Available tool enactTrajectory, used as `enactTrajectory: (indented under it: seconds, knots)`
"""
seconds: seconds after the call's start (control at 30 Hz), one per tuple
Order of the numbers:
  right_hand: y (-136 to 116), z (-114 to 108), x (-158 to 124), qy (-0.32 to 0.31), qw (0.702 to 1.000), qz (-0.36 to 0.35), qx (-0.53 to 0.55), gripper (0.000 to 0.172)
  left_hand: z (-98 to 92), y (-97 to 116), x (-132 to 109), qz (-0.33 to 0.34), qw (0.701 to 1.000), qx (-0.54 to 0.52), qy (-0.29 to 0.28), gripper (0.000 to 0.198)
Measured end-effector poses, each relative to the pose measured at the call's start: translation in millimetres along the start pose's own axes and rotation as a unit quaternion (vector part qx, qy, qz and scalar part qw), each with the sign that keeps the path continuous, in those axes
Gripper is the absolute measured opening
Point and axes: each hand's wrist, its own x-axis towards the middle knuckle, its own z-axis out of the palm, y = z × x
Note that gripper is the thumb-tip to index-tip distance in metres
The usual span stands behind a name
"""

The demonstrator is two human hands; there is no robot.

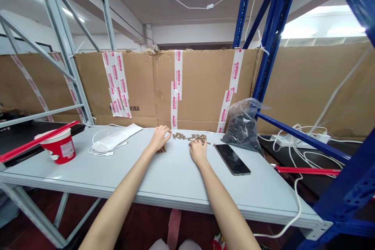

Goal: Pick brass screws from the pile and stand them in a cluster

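Note:
Several small brass-coloured metal pieces (198, 137) lie in a loose pile toward the back of the grey table (175, 179). A smaller group (179, 136) lies left of them, between my hands. My left hand (159, 138) is over another little heap of brownish pieces (161, 149), its thumb and fingertips curled toward each other; whatever they hold is too small to make out. My right hand (199, 151) rests at the near edge of the brass pile, fingers bent down onto the pieces, fingertips close together. What is under them is hidden.
A black phone (232, 159) lies right of my right hand, with a plastic bag of dark material (242, 127) behind it. On the left are a red cup (63, 150) and a white packet with cable (117, 138). Cardboard (140, 86) walls the back; blue posts stand right.

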Motion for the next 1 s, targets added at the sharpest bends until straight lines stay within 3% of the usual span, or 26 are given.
enactTrajectory:
  seconds: [0.17,0.37,0.57,0.73,0.83,1.0]
  knots:
    - [-3,-3,2,0.047,0.998,-0.004,-0.028,0.035,3.7,15,-20,0.032,0.998,0.019,0.045,0.012]
    - [1,4,18,0.011,0.998,-0.029,-0.046,0.03,7.4,10,-24,0.058,0.995,0.065,0.055,0.015]
    - [6,6,24,0.003,1.0,-0.027,-0.008,0.019,12.8,11,-24,0.077,0.991,0.089,0.055,0.018]
    - [-12,1,21,-0.001,0.993,-0.07,0.097,0.015,14.8,13,-24,0.081,0.992,0.086,0.052,0.017]
    - [-30,2,24,-0.02,0.955,-0.056,0.29,0.011,13.8,15,-24,0.081,0.992,0.072,0.064,0.016]
    - [-48,3,29,-0.039,0.81,0.058,0.583,0.013,9.0,20,-25,0.101,0.989,0.055,0.091,0.018]
